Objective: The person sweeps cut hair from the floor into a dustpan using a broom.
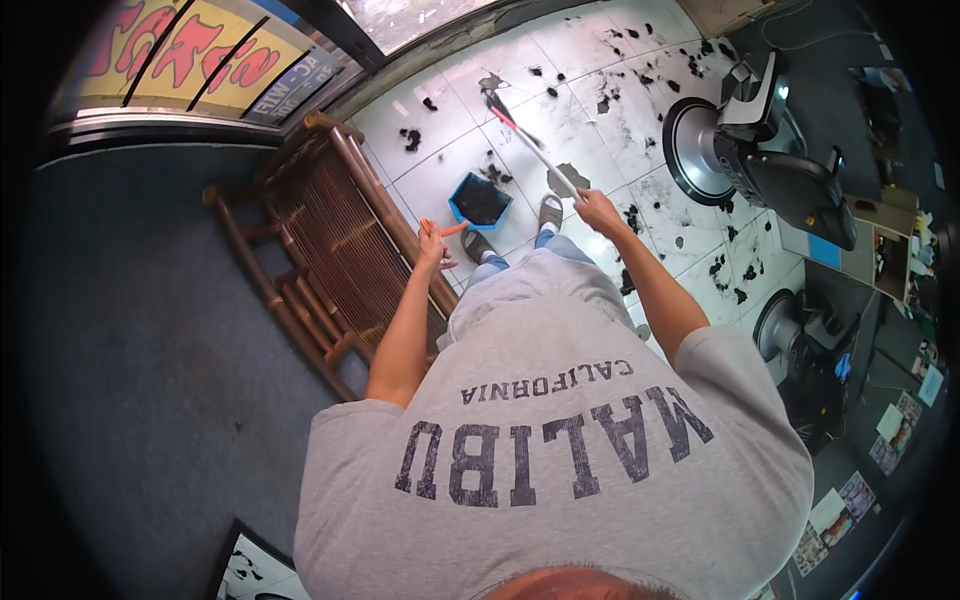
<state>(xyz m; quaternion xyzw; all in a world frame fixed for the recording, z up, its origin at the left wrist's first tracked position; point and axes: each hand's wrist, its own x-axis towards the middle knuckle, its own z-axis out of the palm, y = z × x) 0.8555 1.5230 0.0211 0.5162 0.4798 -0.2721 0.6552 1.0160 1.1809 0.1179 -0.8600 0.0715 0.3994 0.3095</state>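
Observation:
My left hand (431, 248) is closed on the orange handle (453, 229) of a blue dustpan, beside the bamboo bench. The dustpan (481, 200) lies near my feet with a heap of dark hair in it. In my right hand (598, 212) is the pale stick of a broom (545, 160). The broom's dark head (493, 101) reaches the tiles farther ahead, beyond the dustpan. Dark hair clumps (410, 139) are scattered over the white tiled floor (450, 88).
A bamboo bench (335, 215) stands along the left side. On the right are two barber chairs (755, 150) with round metal bases, and a cardboard box (880, 245). A window with a yellow sign (190, 60) is at the upper left.

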